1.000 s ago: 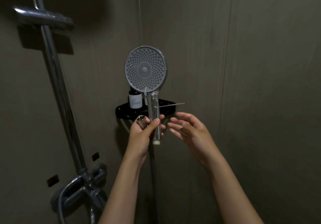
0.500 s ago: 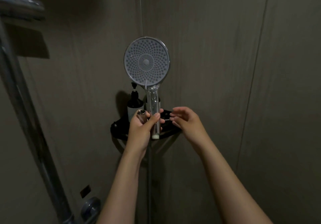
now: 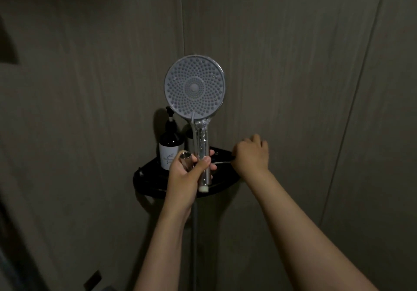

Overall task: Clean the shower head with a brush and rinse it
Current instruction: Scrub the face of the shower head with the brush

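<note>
Forearms are rising from the bottom edge, the left forearm near the middle and the right forearm slanting in from the lower right. Between them a dark hose is hanging straight down, its upper end passing behind the left wrist.

Above it, the left hand is gripping the shower head by the lower part of its chrome handle, fingers wrapping round the back and the thumb pressing across the front. The handle's white bottom end is poking out below the fist. A short metal cylinder is sticking up out of the same fist, just left of the handle; whether it belongs to the hose I cannot tell. The shower head is standing upright, its round grey nozzle face turning toward the camera, high above the hand.

To the right and slightly farther off, the right hand is hovering palm down over the shelf with its fingers curling, pinching the end of a thin pale stick, the brush, which is lying level and pointing toward the left hand. Its bristles are not showing.

Behind both hands a black corner shelf is jutting from the corner. A dark pump bottle with a pale label is standing upright on its left part, just beside the left hand.

Farthest back, grey-brown walls are meeting in a vertical seam above the shower head.
</note>
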Available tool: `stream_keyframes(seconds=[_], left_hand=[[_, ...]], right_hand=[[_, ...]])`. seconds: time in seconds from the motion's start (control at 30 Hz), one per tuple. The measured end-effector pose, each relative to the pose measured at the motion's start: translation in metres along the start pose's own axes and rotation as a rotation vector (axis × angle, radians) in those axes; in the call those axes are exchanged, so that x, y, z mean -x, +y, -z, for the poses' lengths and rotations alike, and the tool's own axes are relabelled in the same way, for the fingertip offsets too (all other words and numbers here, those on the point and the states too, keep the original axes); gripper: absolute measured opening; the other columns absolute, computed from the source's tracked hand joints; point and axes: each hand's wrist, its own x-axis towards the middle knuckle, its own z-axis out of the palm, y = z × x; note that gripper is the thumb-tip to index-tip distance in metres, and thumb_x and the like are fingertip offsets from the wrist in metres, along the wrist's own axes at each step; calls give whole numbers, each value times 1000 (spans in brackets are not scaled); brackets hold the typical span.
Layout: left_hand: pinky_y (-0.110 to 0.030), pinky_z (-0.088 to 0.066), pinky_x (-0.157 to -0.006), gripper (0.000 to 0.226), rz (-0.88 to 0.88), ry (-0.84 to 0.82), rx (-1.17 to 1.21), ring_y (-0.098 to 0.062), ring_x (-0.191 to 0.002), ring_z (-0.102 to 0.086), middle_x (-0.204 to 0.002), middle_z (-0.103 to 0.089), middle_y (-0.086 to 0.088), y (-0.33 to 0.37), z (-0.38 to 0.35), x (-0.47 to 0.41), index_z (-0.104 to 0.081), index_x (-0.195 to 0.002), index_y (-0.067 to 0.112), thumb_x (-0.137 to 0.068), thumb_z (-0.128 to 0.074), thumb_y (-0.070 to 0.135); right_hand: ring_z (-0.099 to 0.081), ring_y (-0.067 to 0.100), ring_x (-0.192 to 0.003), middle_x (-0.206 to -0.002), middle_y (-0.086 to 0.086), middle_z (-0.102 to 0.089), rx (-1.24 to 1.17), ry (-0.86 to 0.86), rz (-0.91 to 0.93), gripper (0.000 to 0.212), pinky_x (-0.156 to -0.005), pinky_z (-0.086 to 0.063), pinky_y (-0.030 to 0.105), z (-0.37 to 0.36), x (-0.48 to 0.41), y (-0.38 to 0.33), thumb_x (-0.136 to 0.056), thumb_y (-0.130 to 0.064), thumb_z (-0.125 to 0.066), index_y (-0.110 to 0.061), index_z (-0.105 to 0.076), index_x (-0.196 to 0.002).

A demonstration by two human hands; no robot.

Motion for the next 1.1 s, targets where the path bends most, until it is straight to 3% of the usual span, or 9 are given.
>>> stream_keyframes(seconds=[0.13, 0.37, 0.53, 0.67, 0.77, 0.87, 0.97, 1.1], left_hand=[[-26, -55, -66, 24, 7, -3, 8, -15, -72, -68, -102, -73, -9, -3, 0, -2, -40, -77, 13, -88, -58, 1], [-28, -55, -69, 18, 43, 12, -21, -14, -75, -68, -103, -73, -7, -1, 6, 9, -43, -86, 11, -88, -59, 5], [-37, -52, -81, 26, 26, 11, -57, -16, -77, -69, -101, -74, -6, 6, 9, 22, -41, -75, 17, -84, -63, 4], [-30, -52, -70, 36, -27, 8, -64, -15, -71, -68, -99, -74, -10, 20, 1, 40, -37, -69, 18, -81, -63, -4], [-27, -52, -67, 38, -52, 22, -89, -16, -73, -69, -95, -74, -11, 31, -11, 62, -36, -68, 16, -78, -65, -7], [-37, -52, -69, 39, -101, 53, -181, -27, -80, -68, -93, -70, -22, 44, -26, 89, -38, -67, 17, -75, -70, -3], [-43, -53, -70, 41, -128, 30, -193, -38, -80, -66, -92, -66, -29, 56, -44, 120, -43, -61, 23, -74, -71, -3], [-34, -52, -59, 47, -142, 2, -170, -25, -65, -64, -70, -68, -10, 65, -74, 172, -52, -52, 30, -75, -68, -8]], right_hand=[[-34, 26, -126, -125, 5, -56, 55, -72, -65, 30, -101, -27, 35, -9, -3, -3, -88, -25, -55, -15, -60, -117], [-40, 25, -120, -120, 6, -58, 1, -29, -97, 21, -96, -31, 34, -10, 3, -3, -90, -15, -53, -14, -62, -109], [-58, 23, -83, -92, 2, -61, -515, 103, -186, 15, -67, -41, 29, 13, 25, 4, -95, -24, -49, -16, -62, -97], [-66, 23, -77, -82, 0, -69, -867, 182, -194, 10, -74, -55, 38, 26, 52, 16, -88, -28, -56, -26, -62, -81], [-62, 16, -59, -70, -3, -65, -1012, 184, -168, 19, -56, -49, 23, 40, 78, 25, -91, -20, -56, -26, -60, -73], [-53, 11, -47, -66, 1, -62, -1205, 156, -178, 21, -39, -36, 13, 61, 111, 36, -94, -11, -51, -19, -61, -78], [-49, 11, -46, -67, 3, -59, -1456, 73, -219, 18, -37, -36, 16, 81, 147, 50, -97, -10, -47, -13, -60, -85], [-50, 3, -41, -68, 1, -59, -1635, 39, -310, 18, -38, -39, 16, 98, 201, 75, -97, -12, -48, -14, -62, -86]])
